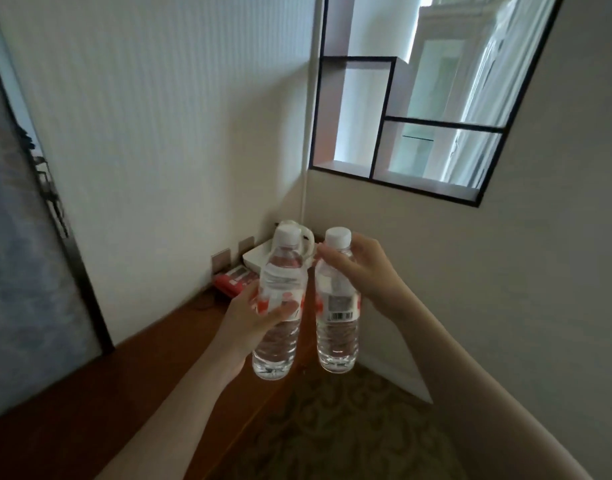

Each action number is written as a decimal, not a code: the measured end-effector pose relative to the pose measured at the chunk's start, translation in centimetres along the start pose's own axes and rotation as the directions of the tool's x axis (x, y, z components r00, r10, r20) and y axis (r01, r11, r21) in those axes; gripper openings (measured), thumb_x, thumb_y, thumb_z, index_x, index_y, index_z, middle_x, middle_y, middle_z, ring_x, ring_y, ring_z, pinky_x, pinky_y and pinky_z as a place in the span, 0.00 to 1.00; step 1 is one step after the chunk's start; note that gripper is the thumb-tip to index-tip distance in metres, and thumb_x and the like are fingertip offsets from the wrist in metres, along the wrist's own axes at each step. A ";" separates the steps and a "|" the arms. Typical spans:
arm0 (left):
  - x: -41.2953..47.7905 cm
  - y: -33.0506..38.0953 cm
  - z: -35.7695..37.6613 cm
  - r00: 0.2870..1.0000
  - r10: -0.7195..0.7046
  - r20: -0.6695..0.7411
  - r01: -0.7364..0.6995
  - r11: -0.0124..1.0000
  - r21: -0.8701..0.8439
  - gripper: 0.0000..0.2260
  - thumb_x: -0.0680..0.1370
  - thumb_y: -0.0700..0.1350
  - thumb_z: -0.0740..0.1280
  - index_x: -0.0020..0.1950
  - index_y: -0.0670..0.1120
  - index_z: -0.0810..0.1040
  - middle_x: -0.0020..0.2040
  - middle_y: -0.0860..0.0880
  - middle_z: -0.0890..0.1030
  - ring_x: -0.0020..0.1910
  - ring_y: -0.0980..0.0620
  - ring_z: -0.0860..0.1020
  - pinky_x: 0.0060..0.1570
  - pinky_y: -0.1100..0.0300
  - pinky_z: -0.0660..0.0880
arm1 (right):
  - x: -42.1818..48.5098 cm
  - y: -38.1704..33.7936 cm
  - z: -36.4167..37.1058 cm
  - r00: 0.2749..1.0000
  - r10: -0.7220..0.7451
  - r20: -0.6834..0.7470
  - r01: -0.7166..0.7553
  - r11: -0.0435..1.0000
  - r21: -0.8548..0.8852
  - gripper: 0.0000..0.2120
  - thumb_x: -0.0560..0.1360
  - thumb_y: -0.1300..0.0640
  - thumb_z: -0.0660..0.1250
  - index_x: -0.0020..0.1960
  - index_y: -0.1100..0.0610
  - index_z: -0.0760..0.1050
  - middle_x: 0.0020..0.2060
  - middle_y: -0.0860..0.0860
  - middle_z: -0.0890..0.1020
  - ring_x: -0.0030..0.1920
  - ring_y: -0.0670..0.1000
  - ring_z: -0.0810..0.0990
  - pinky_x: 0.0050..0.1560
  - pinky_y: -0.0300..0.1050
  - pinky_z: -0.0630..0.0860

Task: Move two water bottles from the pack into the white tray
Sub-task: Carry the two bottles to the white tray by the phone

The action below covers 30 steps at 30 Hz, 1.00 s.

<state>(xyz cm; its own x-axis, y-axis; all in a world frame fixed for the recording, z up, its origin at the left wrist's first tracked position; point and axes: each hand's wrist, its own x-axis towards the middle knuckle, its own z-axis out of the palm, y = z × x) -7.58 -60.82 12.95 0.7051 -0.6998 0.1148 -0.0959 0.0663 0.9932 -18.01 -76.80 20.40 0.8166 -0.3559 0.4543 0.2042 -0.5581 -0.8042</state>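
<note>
I hold two clear water bottles with white caps and red-and-white labels upright in the air, side by side. My left hand (249, 317) grips the left bottle (278, 271) around its label. My right hand (363, 271) grips the right bottle (337, 327) near its shoulder, its barcode facing me. Behind the bottles, in the far corner of the wooden desk, lies the white tray (257, 259), partly hidden by them. The pack is out of view.
A white kettle handle (308, 242) shows on the tray behind the bottle caps. A red telephone (233, 280) sits on the brown desk (89, 410) beside the tray. Wall sockets (221, 259) are above it. Patterned carpet (332, 427) lies below; walls meet at the corner.
</note>
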 end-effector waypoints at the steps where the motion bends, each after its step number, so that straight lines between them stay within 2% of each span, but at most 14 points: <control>1: 1.1 -0.2 1.2 1.000 -0.015 0.010 0.015 1.000 -0.008 0.23 0.63 0.51 0.76 0.57 0.57 0.77 0.53 0.54 0.83 0.52 0.57 0.81 0.56 0.51 0.76 | 0.4 0.9 -1.3 1.000 0.006 0.013 -0.006 1.000 -0.011 0.04 0.76 0.55 0.66 0.42 0.49 0.77 0.38 0.46 0.82 0.40 0.42 0.82 0.42 0.35 0.79; 6: 7.3 -2.1 5.6 0.999 -0.050 0.006 0.050 0.999 0.005 0.28 0.58 0.52 0.80 0.56 0.58 0.78 0.55 0.54 0.83 0.57 0.54 0.78 0.60 0.46 0.73 | 3.7 5.8 -6.0 0.998 0.019 0.055 -0.020 1.000 0.017 0.05 0.76 0.57 0.65 0.44 0.49 0.77 0.41 0.46 0.83 0.42 0.40 0.82 0.43 0.31 0.77; 8: 10.1 -3.1 6.7 0.998 -0.062 0.004 0.061 0.998 0.034 0.31 0.57 0.54 0.81 0.57 0.59 0.77 0.56 0.54 0.82 0.58 0.54 0.78 0.61 0.45 0.72 | 5.4 8.0 -7.4 0.997 0.027 0.069 -0.029 0.999 0.028 0.04 0.76 0.57 0.65 0.45 0.49 0.77 0.42 0.46 0.83 0.43 0.42 0.82 0.45 0.34 0.78; 11: 14.5 -4.5 8.0 0.996 -0.087 -0.023 0.088 0.994 0.061 0.30 0.59 0.51 0.80 0.59 0.57 0.76 0.56 0.54 0.82 0.57 0.54 0.78 0.61 0.45 0.73 | 8.5 11.8 -9.1 0.994 0.041 0.100 -0.043 0.999 0.014 0.03 0.76 0.56 0.66 0.48 0.52 0.77 0.44 0.48 0.83 0.47 0.46 0.82 0.49 0.40 0.79; 14: 19.3 -5.8 9.1 0.996 -0.076 -0.054 0.080 0.994 0.076 0.27 0.62 0.45 0.80 0.57 0.58 0.75 0.55 0.55 0.82 0.55 0.55 0.79 0.57 0.51 0.75 | 12.2 15.5 -10.4 0.991 0.034 0.126 -0.036 0.999 0.008 0.05 0.75 0.55 0.66 0.50 0.55 0.78 0.46 0.50 0.83 0.50 0.50 0.82 0.54 0.48 0.79; 19: 26.5 -6.4 10.8 0.991 -0.060 -0.119 0.069 0.995 0.069 0.23 0.64 0.41 0.78 0.51 0.59 0.75 0.50 0.56 0.82 0.49 0.61 0.80 0.40 0.69 0.74 | 18.7 20.4 -12.9 0.988 0.024 0.155 -0.024 1.000 -0.001 0.12 0.74 0.53 0.67 0.51 0.60 0.77 0.48 0.58 0.83 0.50 0.55 0.82 0.56 0.58 0.78; 21: 29.0 -6.5 11.4 0.988 -0.058 -0.146 0.071 0.994 0.082 0.23 0.64 0.40 0.79 0.51 0.59 0.75 0.50 0.57 0.82 0.48 0.62 0.80 0.36 0.71 0.75 | 21.2 22.1 -13.9 0.986 0.009 0.168 -0.011 1.000 0.014 0.12 0.74 0.53 0.67 0.51 0.62 0.77 0.49 0.61 0.82 0.51 0.58 0.81 0.56 0.61 0.77; 24: 32.3 -7.1 12.1 0.980 -0.062 -0.191 0.085 0.990 0.113 0.23 0.63 0.41 0.79 0.49 0.61 0.75 0.49 0.58 0.82 0.48 0.63 0.79 0.39 0.69 0.73 | 24.5 24.6 -15.1 0.978 0.006 0.206 -0.010 1.000 0.020 0.12 0.74 0.54 0.67 0.51 0.61 0.77 0.50 0.60 0.82 0.52 0.57 0.81 0.57 0.61 0.77; 27: 35.4 -8.1 12.8 0.969 -0.078 -0.236 0.106 0.988 0.109 0.24 0.62 0.40 0.80 0.49 0.61 0.76 0.50 0.56 0.83 0.50 0.59 0.80 0.44 0.64 0.76 | 27.5 27.4 -16.1 0.968 -0.004 0.250 -0.006 0.999 0.039 0.10 0.74 0.54 0.67 0.51 0.61 0.77 0.49 0.59 0.83 0.51 0.56 0.82 0.57 0.61 0.77; 30: 37.8 -9.3 13.6 0.953 -0.091 -0.290 0.131 0.984 0.120 0.24 0.62 0.40 0.79 0.50 0.60 0.76 0.49 0.57 0.83 0.47 0.63 0.80 0.43 0.67 0.75 | 30.2 30.5 -16.7 0.943 -0.022 0.332 -0.003 0.997 0.074 0.09 0.75 0.56 0.67 0.51 0.60 0.78 0.49 0.59 0.83 0.51 0.56 0.81 0.57 0.58 0.78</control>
<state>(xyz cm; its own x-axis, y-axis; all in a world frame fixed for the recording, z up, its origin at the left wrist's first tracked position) 10.36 -97.56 7.74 0.8841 -0.4666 0.0250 -0.0870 -0.1118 0.9899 3.87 -117.07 15.96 0.9448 -0.0750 0.3189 0.2411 -0.4999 -0.8319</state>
